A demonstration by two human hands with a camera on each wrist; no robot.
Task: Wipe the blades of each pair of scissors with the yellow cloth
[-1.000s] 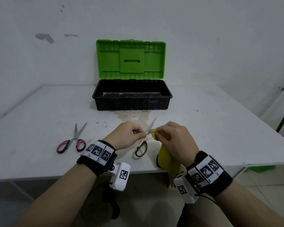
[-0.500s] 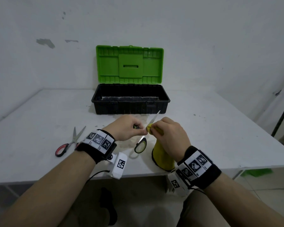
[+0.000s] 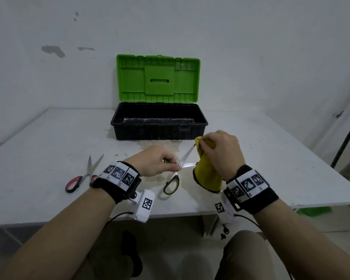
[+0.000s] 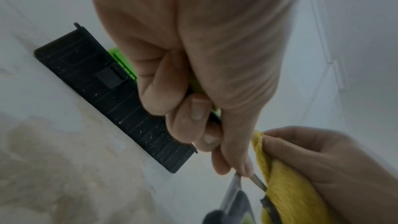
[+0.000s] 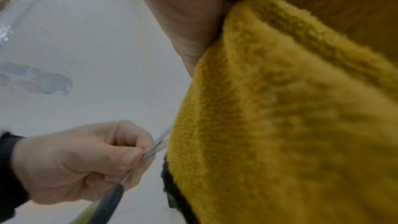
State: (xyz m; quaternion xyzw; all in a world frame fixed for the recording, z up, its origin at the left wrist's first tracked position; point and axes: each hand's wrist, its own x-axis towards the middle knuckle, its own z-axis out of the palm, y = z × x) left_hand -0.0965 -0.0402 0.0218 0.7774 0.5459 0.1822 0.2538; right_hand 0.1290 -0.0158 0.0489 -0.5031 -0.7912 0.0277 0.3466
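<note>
Wiping: right hand [image 3: 220, 152] pinching yellow cloth [image 3: 206, 172], has slid up to the blade tip, toward 1 o'clock.
Holding: left hand [image 3: 156, 160] grips green scissors [image 3: 178, 170].

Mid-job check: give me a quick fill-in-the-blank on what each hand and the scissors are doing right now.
1. The left hand grips the green-handled scissors near the ____.
2. The right hand pinches the ____ cloth at a blade tip.
3. The red-handled scissors lie on the table to the person's ____.
4. The toolbox lid is ____.

Missing words: pivot; yellow; left; open
</note>
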